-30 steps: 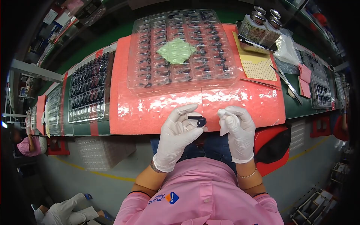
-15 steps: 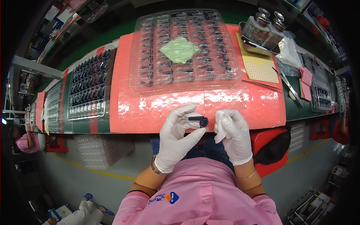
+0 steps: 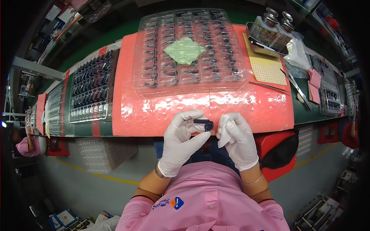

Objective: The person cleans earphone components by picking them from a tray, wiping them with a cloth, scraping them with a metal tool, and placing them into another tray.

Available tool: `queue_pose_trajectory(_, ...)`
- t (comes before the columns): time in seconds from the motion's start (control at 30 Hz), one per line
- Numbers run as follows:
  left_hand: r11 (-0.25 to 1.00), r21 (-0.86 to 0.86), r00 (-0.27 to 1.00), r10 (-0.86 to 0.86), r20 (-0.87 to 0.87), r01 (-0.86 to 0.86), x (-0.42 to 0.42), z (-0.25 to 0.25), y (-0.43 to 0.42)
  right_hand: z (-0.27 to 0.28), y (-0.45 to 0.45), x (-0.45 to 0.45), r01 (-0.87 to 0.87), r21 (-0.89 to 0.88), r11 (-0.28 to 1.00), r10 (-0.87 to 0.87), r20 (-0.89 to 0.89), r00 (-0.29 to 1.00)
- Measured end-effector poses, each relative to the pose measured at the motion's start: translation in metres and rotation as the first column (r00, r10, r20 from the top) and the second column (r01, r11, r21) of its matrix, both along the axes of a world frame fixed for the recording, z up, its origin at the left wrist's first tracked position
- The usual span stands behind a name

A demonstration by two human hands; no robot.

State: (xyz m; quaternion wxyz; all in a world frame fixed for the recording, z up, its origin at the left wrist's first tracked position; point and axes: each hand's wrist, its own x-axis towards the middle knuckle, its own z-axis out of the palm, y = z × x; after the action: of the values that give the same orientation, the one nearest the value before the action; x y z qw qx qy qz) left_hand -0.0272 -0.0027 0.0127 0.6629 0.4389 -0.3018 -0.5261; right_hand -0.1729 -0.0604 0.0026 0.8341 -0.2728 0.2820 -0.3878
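My left hand (image 3: 181,140), in a white glove, grips a small black plastic part (image 3: 204,124) between thumb and fingers, at the near edge of the pink mat (image 3: 165,111). Close beside it on the right, my gloved right hand (image 3: 239,140) pinches a folded white cloth (image 3: 224,135), whose corner hangs below the fingers. The cloth and the black part are a short way apart. Beyond my hands lies a clear plastic tray (image 3: 162,82) with rows of dark parts, and a pale green piece (image 3: 185,51) rests on its middle.
On the right are two metal-capped bottles (image 3: 271,30) in a holder, a yellow dotted sheet (image 3: 268,69), tweezers (image 3: 269,87) and scissors (image 3: 296,86). At left stands another tray of black parts (image 3: 92,84). A red stool (image 3: 266,144) is beside me; another person (image 3: 31,144) sits far left.
My right hand has shifted slightly left with the cloth, nearer the black part. The left hand is almost still. At lower left, a walking person's legs have mostly left view.
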Motion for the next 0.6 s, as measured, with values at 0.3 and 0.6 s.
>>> queue_pose_trajectory(0.3, 0.989, -0.145, 0.918, 0.023, 0.397, 0.038, -0.003, -0.009, 0.003, 0.005, 0.011, 0.012, 0.037, -0.275, 0.961, -0.047, -0.027, 0.999)
queue_pose_trajectory(0.6, 0.962, -0.221, 0.984, -0.134, 0.120, 0.158, 0.005, -0.013, -0.006, 0.010, 0.008, 0.011, 0.032, -0.025, 0.999, -0.031, 0.020, 0.999)
